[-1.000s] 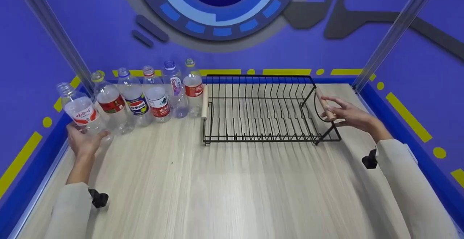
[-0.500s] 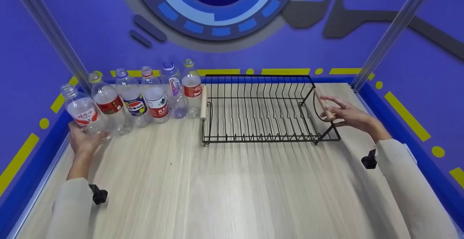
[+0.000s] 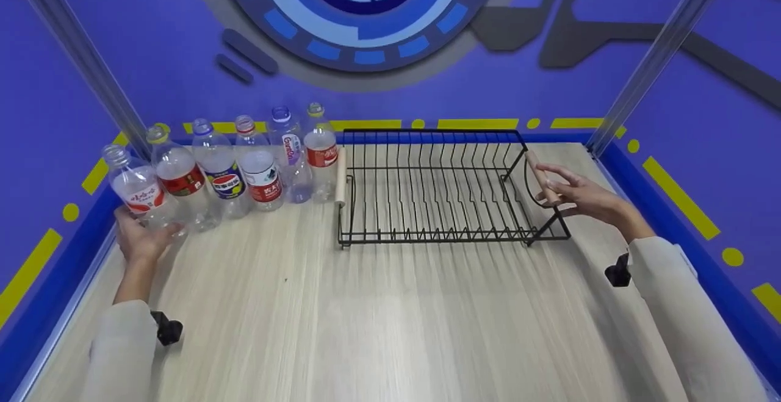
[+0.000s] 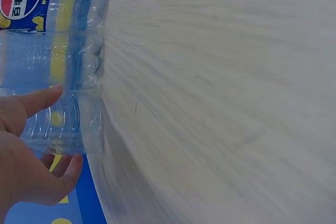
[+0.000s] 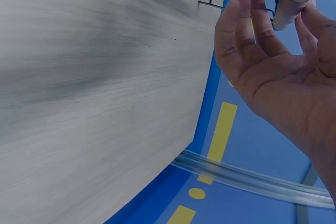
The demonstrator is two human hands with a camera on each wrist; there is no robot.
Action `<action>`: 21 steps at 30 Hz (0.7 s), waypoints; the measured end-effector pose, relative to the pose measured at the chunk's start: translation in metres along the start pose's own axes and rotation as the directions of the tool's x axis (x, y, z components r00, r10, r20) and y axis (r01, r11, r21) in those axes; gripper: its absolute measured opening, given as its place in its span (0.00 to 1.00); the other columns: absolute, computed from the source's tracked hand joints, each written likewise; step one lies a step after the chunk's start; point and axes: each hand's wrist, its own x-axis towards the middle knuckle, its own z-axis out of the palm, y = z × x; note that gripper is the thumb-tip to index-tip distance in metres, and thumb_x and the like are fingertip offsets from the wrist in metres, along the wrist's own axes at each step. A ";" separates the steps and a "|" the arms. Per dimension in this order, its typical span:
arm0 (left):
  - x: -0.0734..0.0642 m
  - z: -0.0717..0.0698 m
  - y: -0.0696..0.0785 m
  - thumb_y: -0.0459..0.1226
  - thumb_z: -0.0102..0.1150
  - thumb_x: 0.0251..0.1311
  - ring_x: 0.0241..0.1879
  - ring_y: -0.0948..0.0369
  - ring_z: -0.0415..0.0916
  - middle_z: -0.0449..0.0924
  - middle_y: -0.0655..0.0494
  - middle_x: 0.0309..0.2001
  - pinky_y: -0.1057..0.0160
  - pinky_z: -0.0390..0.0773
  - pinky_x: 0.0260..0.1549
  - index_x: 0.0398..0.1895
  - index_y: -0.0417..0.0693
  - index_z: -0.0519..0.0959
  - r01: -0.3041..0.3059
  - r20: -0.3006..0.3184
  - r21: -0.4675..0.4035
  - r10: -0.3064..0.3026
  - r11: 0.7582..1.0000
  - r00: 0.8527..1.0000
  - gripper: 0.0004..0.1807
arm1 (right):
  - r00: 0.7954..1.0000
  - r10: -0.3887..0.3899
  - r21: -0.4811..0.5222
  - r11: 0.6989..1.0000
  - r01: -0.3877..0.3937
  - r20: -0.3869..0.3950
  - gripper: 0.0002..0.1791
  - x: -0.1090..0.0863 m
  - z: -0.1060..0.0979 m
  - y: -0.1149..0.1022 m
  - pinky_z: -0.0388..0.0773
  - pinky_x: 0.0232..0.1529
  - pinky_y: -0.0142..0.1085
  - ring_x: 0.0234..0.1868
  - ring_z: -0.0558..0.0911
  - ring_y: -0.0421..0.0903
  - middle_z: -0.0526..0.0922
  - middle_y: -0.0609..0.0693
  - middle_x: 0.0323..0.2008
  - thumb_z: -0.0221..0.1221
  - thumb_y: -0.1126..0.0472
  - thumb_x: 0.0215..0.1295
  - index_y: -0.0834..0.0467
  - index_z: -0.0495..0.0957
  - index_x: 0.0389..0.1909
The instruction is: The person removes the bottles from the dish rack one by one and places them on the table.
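Note:
In the head view, my left hand (image 3: 143, 234) grips the lower part of the leftmost clear plastic bottle (image 3: 143, 197), which has a white and red label. The left wrist view shows its thumb (image 4: 44, 99) and fingers on opposite sides of that bottle's base (image 4: 63, 124). Several more uncapped bottles stand upright in a row beside it, among them one with a blue label (image 3: 227, 183) and one with a purple neck (image 3: 291, 149). My right hand (image 3: 586, 197) holds the wooden handle (image 3: 542, 179) of a black wire dish rack (image 3: 433, 241), thumb and fingers on either side of the handle.
The rack stands on the pale wooden table (image 3: 366, 329), right of the bottles; its left wooden handle (image 3: 341, 176) is close to the last bottle (image 3: 321, 157). Blue panels (image 3: 415, 97) and metal posts (image 3: 662, 60) bound the table at back and sides.
The leftmost bottle has shifted slightly right with my left hand, closer to its neighbour. My right hand keeps its hold on the rack handle. The head view has drifted a little.

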 end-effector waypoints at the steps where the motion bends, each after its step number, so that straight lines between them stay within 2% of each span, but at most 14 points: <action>1: -0.001 0.000 0.000 0.38 0.68 0.63 0.83 0.50 0.42 0.43 0.54 0.84 0.47 0.44 0.80 0.81 0.62 0.36 0.000 0.001 0.000 0.000 1.000 1.000 0.56 | 1.000 0.001 -0.002 1.000 -0.001 0.000 0.35 0.000 0.001 0.000 0.80 0.50 0.39 0.53 0.84 0.40 0.82 0.48 0.55 0.46 0.43 0.81 0.39 0.46 0.82; 9: 0.000 0.001 0.003 0.37 0.66 0.65 0.83 0.50 0.42 0.43 0.52 0.84 0.48 0.44 0.80 0.82 0.57 0.38 -0.021 0.001 0.019 0.021 1.000 1.000 0.54 | 1.000 -0.008 -0.002 1.000 0.008 -0.001 0.34 0.000 0.001 0.000 0.80 0.50 0.39 0.53 0.85 0.39 0.83 0.47 0.54 0.45 0.43 0.81 0.40 0.46 0.82; 16: -0.003 0.002 0.000 0.37 0.65 0.66 0.82 0.49 0.43 0.44 0.49 0.83 0.47 0.45 0.80 0.82 0.53 0.39 -0.007 -0.013 0.052 0.008 0.999 1.000 0.52 | 1.000 -0.011 0.000 1.000 0.011 0.006 0.34 0.001 0.002 0.000 0.80 0.50 0.38 0.53 0.85 0.39 0.83 0.49 0.54 0.45 0.44 0.81 0.41 0.46 0.82; 21: -0.002 0.002 0.001 0.37 0.65 0.65 0.82 0.47 0.43 0.45 0.46 0.83 0.46 0.46 0.80 0.82 0.50 0.40 -0.035 -0.021 0.071 0.036 0.997 0.999 0.52 | 1.000 -0.014 -0.001 1.000 0.014 0.006 0.34 0.000 0.002 0.000 0.80 0.49 0.38 0.52 0.85 0.37 0.83 0.46 0.53 0.45 0.43 0.81 0.40 0.46 0.82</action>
